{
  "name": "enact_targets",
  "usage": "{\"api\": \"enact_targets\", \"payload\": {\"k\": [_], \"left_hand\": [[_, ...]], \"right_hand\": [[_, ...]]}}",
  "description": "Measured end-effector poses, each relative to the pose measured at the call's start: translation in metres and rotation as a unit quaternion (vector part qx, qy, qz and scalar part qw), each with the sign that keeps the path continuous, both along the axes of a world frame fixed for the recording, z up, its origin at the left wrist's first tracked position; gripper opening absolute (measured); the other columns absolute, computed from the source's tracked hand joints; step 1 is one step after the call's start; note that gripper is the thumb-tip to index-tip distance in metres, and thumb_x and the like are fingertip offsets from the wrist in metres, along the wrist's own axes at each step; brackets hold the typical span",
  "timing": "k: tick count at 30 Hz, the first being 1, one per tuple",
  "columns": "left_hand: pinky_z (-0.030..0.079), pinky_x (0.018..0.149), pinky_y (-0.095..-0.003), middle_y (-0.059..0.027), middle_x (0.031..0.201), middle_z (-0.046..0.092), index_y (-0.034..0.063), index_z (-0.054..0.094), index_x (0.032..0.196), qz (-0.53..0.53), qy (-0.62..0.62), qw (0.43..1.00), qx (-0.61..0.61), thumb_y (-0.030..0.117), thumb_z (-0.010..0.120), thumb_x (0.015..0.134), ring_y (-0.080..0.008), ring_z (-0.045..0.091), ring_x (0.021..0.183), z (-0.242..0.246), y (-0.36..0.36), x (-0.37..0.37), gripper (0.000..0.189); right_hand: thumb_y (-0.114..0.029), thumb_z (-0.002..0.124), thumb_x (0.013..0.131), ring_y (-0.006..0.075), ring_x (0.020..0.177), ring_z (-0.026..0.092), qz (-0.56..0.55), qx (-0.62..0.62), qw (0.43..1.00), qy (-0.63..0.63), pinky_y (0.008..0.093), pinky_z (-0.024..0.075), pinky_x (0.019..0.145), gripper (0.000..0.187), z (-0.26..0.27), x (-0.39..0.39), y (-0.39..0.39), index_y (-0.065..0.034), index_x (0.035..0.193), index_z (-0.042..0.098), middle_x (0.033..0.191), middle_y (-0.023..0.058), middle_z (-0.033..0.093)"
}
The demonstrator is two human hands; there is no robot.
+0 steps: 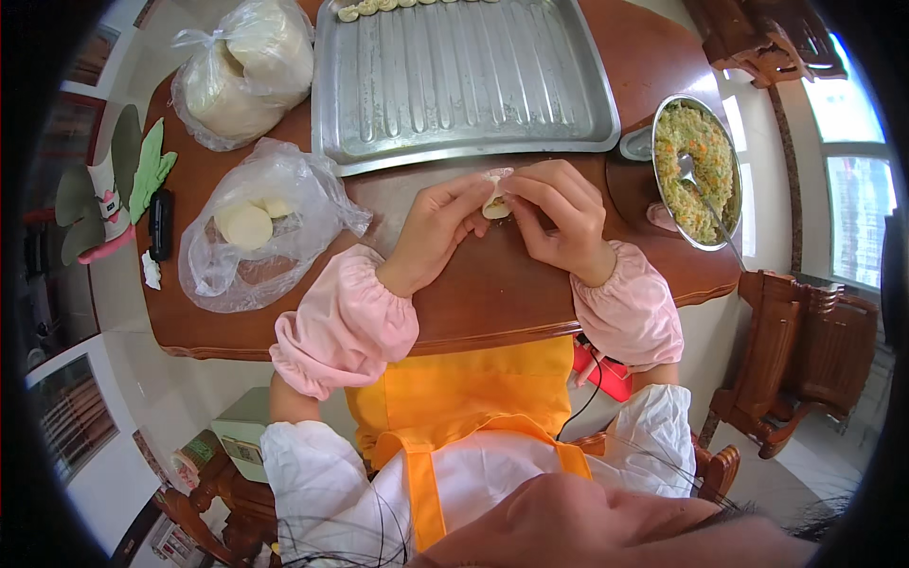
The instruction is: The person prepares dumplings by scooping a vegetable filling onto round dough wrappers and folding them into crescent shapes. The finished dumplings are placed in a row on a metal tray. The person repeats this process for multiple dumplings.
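Observation:
My left hand (444, 224) and my right hand (564, 216) meet over the wooden table, both pinching a small dumpling (496, 204) with some filling showing inside its folded wrapper. Just beyond them lies a large ridged metal tray (461, 153) with a row of small shaped dumplings (387, 5) along its far edge. To the right, a metal bowl (735, 167) of chopped filling (692, 149) with orange bits holds a metal spoon (687, 169). At the left, round dough wrappers (245, 225) rest in an open clear plastic bag (284, 188).
A tied plastic bag of pale dough wrappers (241, 71) stands at the far left. Near the table's left edge lie a green glove or cloth (151, 170), a black case (161, 224) and a crumpled white tissue (150, 270). Carved wooden chairs (802, 348) stand at the right.

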State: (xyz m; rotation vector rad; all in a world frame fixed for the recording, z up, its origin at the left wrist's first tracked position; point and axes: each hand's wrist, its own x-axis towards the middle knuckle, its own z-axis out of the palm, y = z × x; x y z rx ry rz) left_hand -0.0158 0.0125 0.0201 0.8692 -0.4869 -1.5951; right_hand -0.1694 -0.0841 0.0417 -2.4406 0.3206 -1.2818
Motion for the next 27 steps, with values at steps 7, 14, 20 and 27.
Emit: {"api": "enact_targets", "payload": {"k": [7,14,20,27], "left_hand": [[0.044,0.068,-0.0207,-0.0001,0.091,0.061,-0.0004,0.061,0.118,-0.01,0.03,0.999,-0.002,0.02,0.053,0.099,-0.0062,0.052,0.075,-0.003,0.0002,0.0007,0.029],[0.045,0.074,-0.0222,-0.0026,0.1,0.06,0.0004,0.052,0.133,-0.012,0.057,0.998,-0.029,0.016,0.051,0.099,-0.0082,0.055,0.087,0.0008,0.0002,0.0025,0.038],[0.048,0.081,-0.0235,-0.004,0.109,0.061,0.0011,0.05,0.136,-0.005,0.05,0.998,-0.043,0.014,0.05,0.099,-0.0092,0.057,0.093,0.0028,-0.0006,0.0008,0.038],[0.049,0.085,-0.0248,-0.0032,0.11,0.061,0.0006,0.049,0.135,-0.006,0.055,0.998,-0.035,0.014,0.051,0.099,-0.0092,0.058,0.093,0.0052,0.0007,0.0007,0.039]], "right_hand": [[0.005,0.072,0.067,0.0257,0.07,0.063,-0.007,0.008,1.0,0.013,0.0328,0.0501,0.059,0.022,-0.0031,-0.0022,-0.0001,-0.0024,0.085,0.065,0.08,0.0089,0.064],[0.005,0.071,0.074,0.026,0.071,0.063,-0.039,0.102,0.994,-0.02,0.0324,0.0502,0.061,0.016,-0.003,-0.0003,0.0038,-0.0006,0.087,0.065,0.081,0.0109,0.065],[0.005,0.073,0.073,0.0244,0.072,0.063,-0.04,0.093,0.995,-0.012,0.031,0.0507,0.061,0.017,-0.0026,-0.0021,0.0034,-0.0005,0.087,0.066,0.082,0.0106,0.066],[0.004,0.074,0.072,0.0244,0.072,0.063,-0.035,0.1,0.994,-0.014,0.0307,0.0504,0.061,0.018,-0.0018,-0.0019,0.0043,-0.001,0.087,0.067,0.082,0.0107,0.066]]}}
